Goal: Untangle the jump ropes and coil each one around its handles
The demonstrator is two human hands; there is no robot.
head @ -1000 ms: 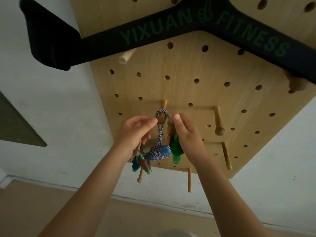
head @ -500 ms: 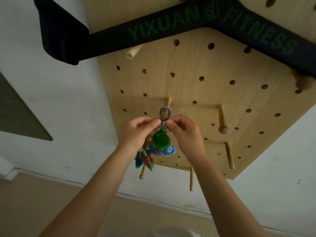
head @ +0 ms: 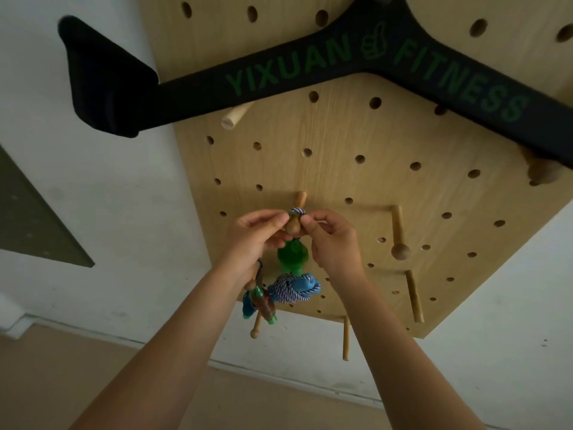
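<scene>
A blue-and-white braided jump rope [head: 291, 288] is coiled around a blue handle, with a green handle [head: 292, 256] just above it. Its small rope loop [head: 297, 211] sits over a ball-tipped wooden peg [head: 294, 225] on the pegboard [head: 356, 187]. My left hand [head: 257, 234] pinches the loop from the left and my right hand [head: 331, 240] pinches it from the right. A second bundle, a dark rope coiled on green and blue handles [head: 259, 305], hangs below my left hand from another peg.
A black foam bar [head: 279, 79] printed YIXUAN FITNESS rests on pegs across the top of the pegboard. More wooden pegs [head: 400, 251] stick out to the right and along the board's lower edge. White wall surrounds the board, and tan floor lies below.
The rope loop has shrunk and been drawn down tight on the peg. Both hands moved closer together at the peg, and the green handle now hangs lower, beneath the peg's ball.
</scene>
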